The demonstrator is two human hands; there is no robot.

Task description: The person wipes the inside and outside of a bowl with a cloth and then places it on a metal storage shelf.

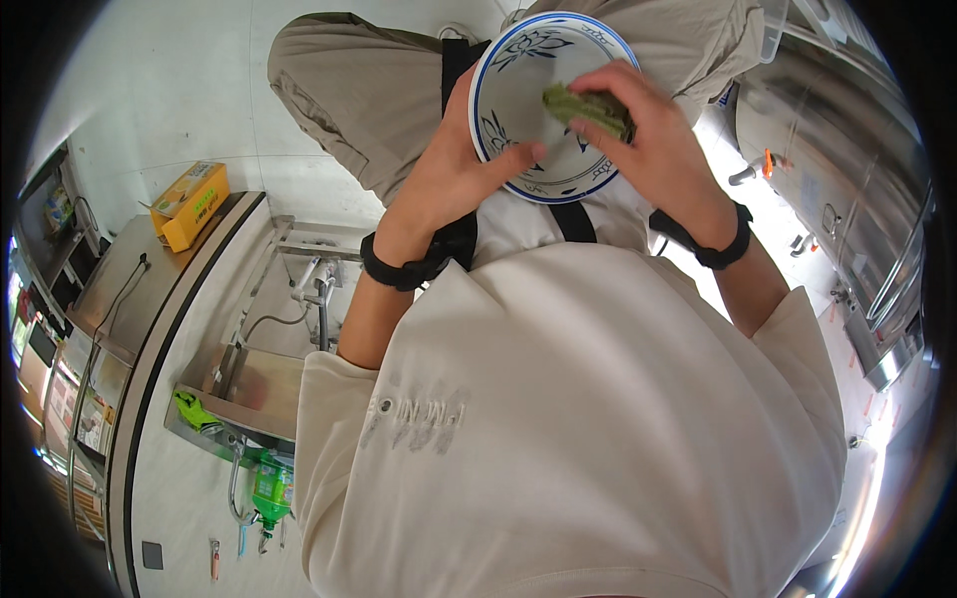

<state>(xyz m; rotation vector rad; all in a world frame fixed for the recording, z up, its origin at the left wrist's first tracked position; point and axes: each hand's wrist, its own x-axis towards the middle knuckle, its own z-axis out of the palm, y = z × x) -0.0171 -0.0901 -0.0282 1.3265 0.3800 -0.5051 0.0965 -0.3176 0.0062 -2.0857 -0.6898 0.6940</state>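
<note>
A white bowl with blue rim lines and dark flower drawings inside is tilted toward me above my lap. My left hand grips its near left side, the thumb over the rim and the fingers hidden beneath. Inside the bowl's right half, my right hand holds a green, rough-looking scouring pad between thumb and fingers. The pad appears to touch or hover just over the inner wall; I cannot tell which. Both wrists wear black bands.
A metal sink with a tap lies to my left, a green bottle and a bright green glove by it. A yellow carton sits on a counter. Large stainless steel equipment stands at right.
</note>
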